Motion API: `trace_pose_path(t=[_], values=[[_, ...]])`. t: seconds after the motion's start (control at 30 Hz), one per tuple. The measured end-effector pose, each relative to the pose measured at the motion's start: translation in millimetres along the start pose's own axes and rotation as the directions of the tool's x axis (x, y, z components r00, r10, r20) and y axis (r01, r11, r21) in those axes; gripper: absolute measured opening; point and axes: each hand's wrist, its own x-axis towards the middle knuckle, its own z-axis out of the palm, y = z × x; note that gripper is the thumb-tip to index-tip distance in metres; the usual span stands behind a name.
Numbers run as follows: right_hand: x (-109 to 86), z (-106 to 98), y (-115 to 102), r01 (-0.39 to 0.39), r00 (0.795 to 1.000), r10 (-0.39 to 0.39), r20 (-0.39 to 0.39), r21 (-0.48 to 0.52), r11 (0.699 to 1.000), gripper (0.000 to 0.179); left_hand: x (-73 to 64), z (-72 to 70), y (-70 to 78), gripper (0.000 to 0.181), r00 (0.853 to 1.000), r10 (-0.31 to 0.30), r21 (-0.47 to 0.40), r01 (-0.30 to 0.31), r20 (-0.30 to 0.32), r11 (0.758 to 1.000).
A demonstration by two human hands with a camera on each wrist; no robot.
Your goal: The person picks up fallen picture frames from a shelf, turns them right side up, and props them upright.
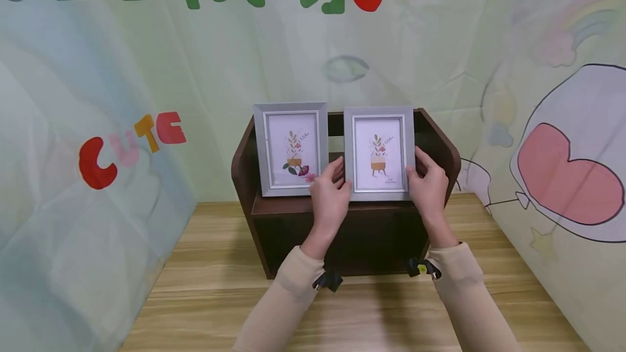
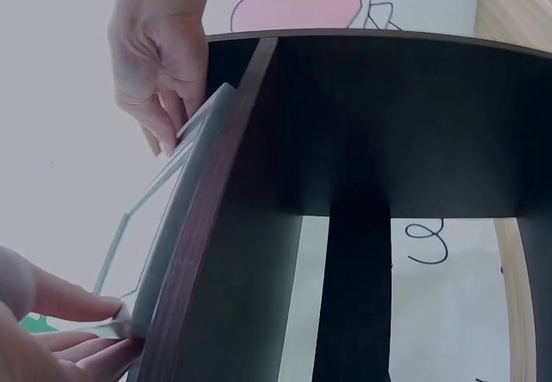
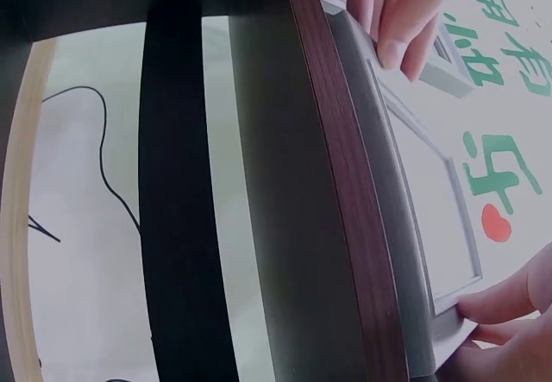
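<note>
Two silver-grey picture frames stand side by side on the upper shelf of a dark brown wooden rack. Both show a potted-plant print; the left picture frame also has a dark pink flower with leaves at its lower right. My left hand pinches the lower left edge of the right picture frame. At that frame's right edge, my right hand grips the side between thumb and fingers. In the right wrist view the right picture frame sits at the shelf's front edge.
The rack stands on a light wood-grain table. Its lower compartment looks dark inside. A printed cloth backdrop with green characters hangs behind, and cloth also covers both sides.
</note>
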Motion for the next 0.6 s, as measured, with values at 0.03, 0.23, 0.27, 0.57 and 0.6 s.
trace_pose_path(t=[0.03,0.23,0.27,0.57,0.6], values=[[0.0,0.2,0.6,0.012,1.0,-0.012,-0.008,0.011,1.0,0.043,0.5,0.6,0.1,0.047,1.0,0.017,0.01,-0.016,-0.006,1.0],[-1.3,1.7,3.4,0.077,0.997,-0.075,-0.033,0.061,0.995,0.044,2.4,4.1,-0.9,0.043,0.995,0.092,0.057,-0.09,-0.035,0.994],[-1.4,2.1,3.8,0.083,0.996,-0.081,-0.037,0.065,0.994,0.044,2.5,4.6,-0.8,0.043,0.994,0.099,0.059,-0.096,-0.036,0.994],[-1.5,5.8,6.7,0.132,0.989,-0.127,-0.074,0.065,0.989,0.046,4.3,7.1,1.5,0.04,0.986,0.155,0.105,-0.149,-0.056,0.983],[-1.1,6.0,6.9,0.138,0.988,-0.133,-0.076,0.064,0.988,0.046,4.5,7.2,1.6,0.04,0.986,0.159,0.112,-0.152,-0.056,0.982]])
